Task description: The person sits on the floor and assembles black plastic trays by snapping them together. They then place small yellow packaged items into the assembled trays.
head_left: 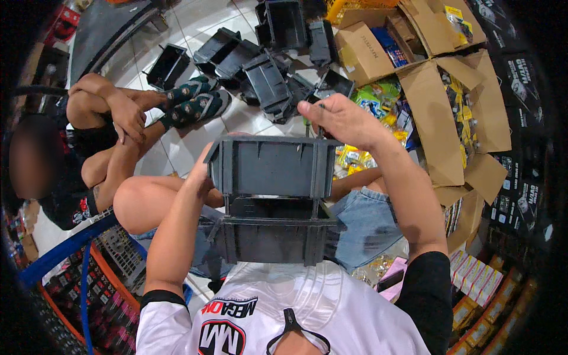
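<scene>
Two dark grey plastic storage bins rest at my lap, one above the other: the upper bin (272, 168) and the lower bin (272, 241). Thin uprights show in the gap between them. My left hand (205, 171) grips the upper bin's left side, its fingers mostly hidden behind the wall. Above the same bin's far right corner is my right hand (343, 121), with fingers curled and thumb pointing left. A thin dark rod shows by these fingers, and something green just below the thumb; I cannot make out what the hand holds.
Several grey bins (266, 83) lie scattered on the tiled floor (195, 142) ahead. Open cardboard boxes (435, 127) and yellow packets (355, 157) sit on the right. At left, another person sits with a hand (127, 121) at the knee. A blue metal bar (65, 251) crosses the lower left.
</scene>
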